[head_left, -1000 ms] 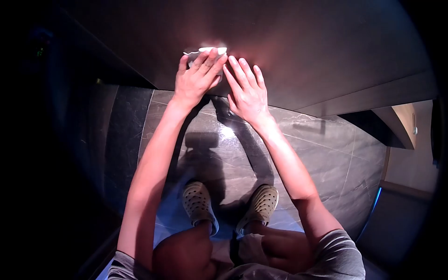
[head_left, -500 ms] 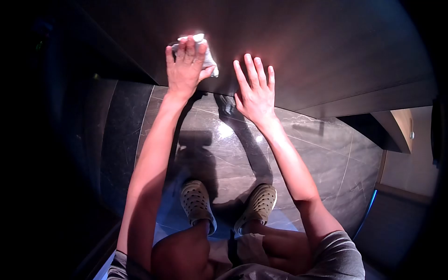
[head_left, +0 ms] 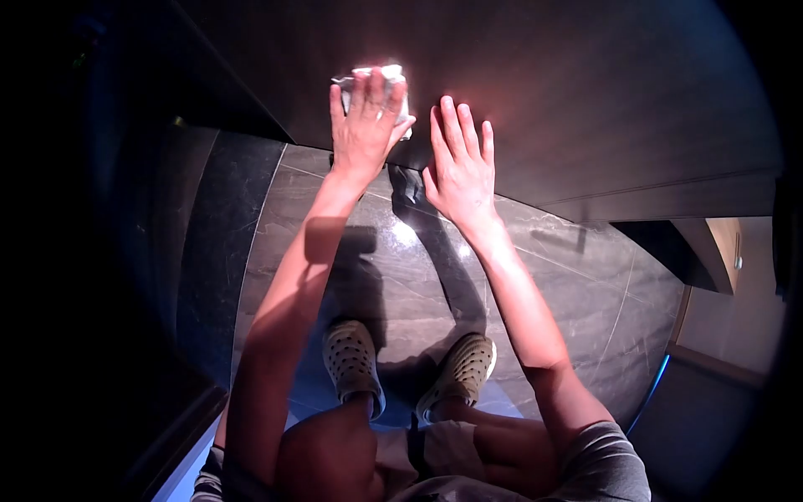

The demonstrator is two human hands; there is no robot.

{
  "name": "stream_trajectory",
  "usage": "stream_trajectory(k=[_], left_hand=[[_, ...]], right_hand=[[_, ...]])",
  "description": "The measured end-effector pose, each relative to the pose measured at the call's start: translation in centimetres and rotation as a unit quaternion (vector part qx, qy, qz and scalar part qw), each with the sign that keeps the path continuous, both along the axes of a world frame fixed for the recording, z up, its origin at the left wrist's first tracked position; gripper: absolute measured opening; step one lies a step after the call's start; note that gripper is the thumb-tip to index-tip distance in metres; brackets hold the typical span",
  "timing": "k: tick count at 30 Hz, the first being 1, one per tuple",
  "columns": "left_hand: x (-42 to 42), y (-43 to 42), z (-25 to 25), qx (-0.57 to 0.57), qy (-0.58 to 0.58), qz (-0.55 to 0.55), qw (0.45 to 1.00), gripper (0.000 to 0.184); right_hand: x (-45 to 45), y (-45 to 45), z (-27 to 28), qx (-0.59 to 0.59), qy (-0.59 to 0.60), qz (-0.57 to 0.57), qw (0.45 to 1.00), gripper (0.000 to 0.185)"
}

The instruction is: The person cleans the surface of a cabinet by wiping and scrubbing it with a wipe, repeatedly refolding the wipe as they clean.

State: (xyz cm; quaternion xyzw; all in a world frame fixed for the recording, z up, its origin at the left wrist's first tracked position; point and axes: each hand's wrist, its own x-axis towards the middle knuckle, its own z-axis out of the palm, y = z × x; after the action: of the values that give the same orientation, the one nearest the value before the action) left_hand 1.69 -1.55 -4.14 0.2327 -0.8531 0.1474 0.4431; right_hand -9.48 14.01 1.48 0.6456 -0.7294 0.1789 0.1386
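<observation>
Sliding rightward across a dark panel point(head_left: 585, 100), the left hand point(head_left: 364, 134) carries a white cloth point(head_left: 391, 74) closer to the right hand point(head_left: 464, 176) than half a second ago; the gap between thumb and neighbouring fingers narrows, yet the two hands remain apart. The cloth, whether fabric or paper cannot be told, lies bunched between the left hand and the panel, near the panel's lower edge, its bright border showing past the fingertips and beside the thumb; the left fingers stretch long and slightly parted over it, pressing it down from above rather than pinching it, though how firmly cannot be told. The right hand, barely shifted, holds nothing that shows; its fingers reach straight ahead, lightly spread, the palm seemingly laid against the panel. For the work in hand, the change puts the cloth over a stretch of panel farther right than in the previous frame; the left hand appears to do the moving, while the right seems to serve as a support. A shadow point(head_left: 355, 289) that lay on the tiled floor point(head_left: 569, 284) now also falls across the left forearm point(head_left: 288, 301); below, two perforated clogs point(head_left: 349, 356) stand apart on the tiles, beneath the bent knees of the crouching or seated person.
</observation>
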Motion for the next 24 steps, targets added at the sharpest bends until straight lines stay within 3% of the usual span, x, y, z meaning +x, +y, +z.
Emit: stream_trajectory(k=[4,6,11,13,19,22,24], left_hand=[[1.6,-1.7,1.1,-0.057,-0.032,0.031,0.997,0.115],[1.7,-2.5,0.4,-0.001,0.02,0.033,0.999,0.123],[0.4,-0.9,0.9,0.084,0.056,0.038,0.994,0.093],[-0.6,0.9,2.3,0.177,0.112,0.029,0.977,0.083],[-3.9,3.2,8.3,0.384,0.375,-0.003,0.844,0.07],[-3.9,0.5,8.2,0.357,0.476,0.0,0.804,0.069],[-3.1,-1.3,7.9,0.405,0.569,0.019,0.716,0.07]], right_hand=[[-0.2,0.0,0.0,0.003,-0.007,0.005,1.0,0.08],[-0.4,0.1,0.4,0.011,-0.012,0.012,1.0,0.08],[-0.3,0.0,0.4,0.001,-0.034,0.022,0.999,0.077],[-0.3,0.1,0.2,0.003,-0.035,0.02,0.999,0.076],[-0.6,0.0,-0.3,0.007,-0.046,0.03,0.998,0.076],[-0.9,0.1,-0.1,0.005,-0.047,0.037,0.998,0.075],[-1.0,0.3,0.0,0.007,-0.043,0.043,0.998,0.075]])
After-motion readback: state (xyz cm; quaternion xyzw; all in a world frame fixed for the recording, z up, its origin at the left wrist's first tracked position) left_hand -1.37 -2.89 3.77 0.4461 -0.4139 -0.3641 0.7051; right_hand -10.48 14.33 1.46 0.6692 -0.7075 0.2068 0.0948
